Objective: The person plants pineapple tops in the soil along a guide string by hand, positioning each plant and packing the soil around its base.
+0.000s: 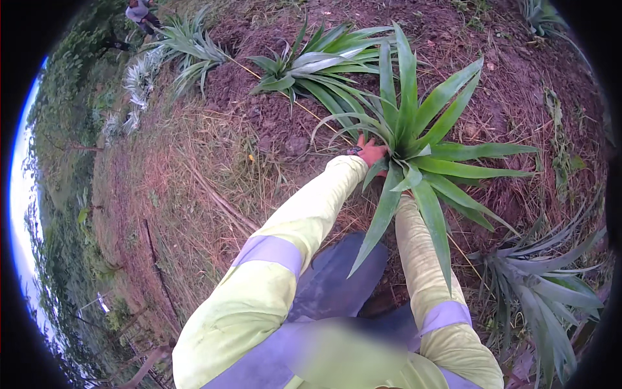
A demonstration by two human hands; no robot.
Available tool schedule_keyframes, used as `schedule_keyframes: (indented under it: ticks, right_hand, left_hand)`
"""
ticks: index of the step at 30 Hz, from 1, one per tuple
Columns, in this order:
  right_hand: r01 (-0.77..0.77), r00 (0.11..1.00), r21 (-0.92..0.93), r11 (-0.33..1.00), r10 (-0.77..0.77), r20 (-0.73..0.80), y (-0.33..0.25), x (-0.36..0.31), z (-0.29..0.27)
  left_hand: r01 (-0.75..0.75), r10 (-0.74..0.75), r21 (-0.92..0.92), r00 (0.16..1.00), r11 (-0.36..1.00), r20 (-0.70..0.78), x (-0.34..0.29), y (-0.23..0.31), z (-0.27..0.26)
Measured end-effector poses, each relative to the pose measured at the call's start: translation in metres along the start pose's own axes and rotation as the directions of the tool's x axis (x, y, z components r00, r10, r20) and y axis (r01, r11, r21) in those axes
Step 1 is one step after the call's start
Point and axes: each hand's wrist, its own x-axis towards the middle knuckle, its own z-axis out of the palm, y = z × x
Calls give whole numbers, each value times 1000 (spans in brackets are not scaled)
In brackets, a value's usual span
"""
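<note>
A green spiky-leaved plant point(409, 146) stands right of centre over brown soil point(499, 104). At its base, the left grip point(371, 153) has fingers partly spread, its hold unclear; leaves cover the right grip, state untellable. 1 greyish plant point(541, 292) lies near right.

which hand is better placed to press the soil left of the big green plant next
Left, probably: the left hand shows at the left side of the plant, while the right forearm runs under the leaves and the right hand cannot be made out.
</note>
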Motion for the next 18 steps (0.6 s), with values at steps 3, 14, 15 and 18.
schedule_keyframes:
  ticks: [3,14,15,18]
  right_hand:
    - [134,991,59,989,-132,-34,-33,17,26]
    - [289,954,454,843,-214,-210,85,42,81]
    - [184,978,322,929,-141,-150,79,32,58]
    - [-71,983,-66,995,81,162,-27,-40,12]
  left_hand:
    - [80,-85,98,995,992,43,-23,-34,-7]
    - [108,-274,-401,881,910,-386,-170,87,-17]
    - [106,-283,-421,878,901,-385,-214,93,-24]
    - [505,-605,-417,782,756,-150,-421,76,-20]
